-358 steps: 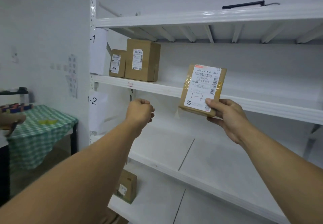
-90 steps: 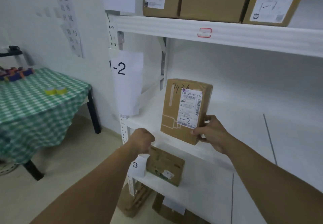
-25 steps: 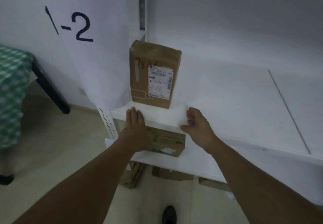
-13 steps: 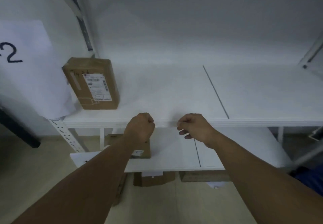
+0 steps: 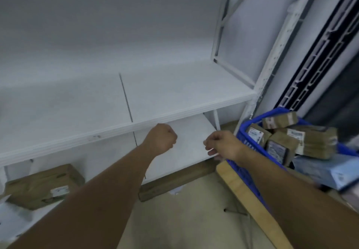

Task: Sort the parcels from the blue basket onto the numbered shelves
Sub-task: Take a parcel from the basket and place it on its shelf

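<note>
White metal shelves (image 5: pixel 174 93) fill most of what I see, the middle board running wide in front of me with a thin seam down it. Right of the rack stands the blue basket (image 5: pixel 254 119), heaped with brown labelled parcels (image 5: pixel 310 140) that rise above its rim. A pale blue box (image 5: pixel 330 169) lies just beside it, and a wooden plank (image 5: pixel 244 194) leans along its near side. One brown parcel (image 5: pixel 42 185) lies flat on the lower shelf at far left. My left grip (image 5: pixel 160 141) is clenched in a fist around nothing, just below the middle board's edge. My right grip (image 5: pixel 223 145) hangs loosely curled and released, near the basket's corner.
</note>
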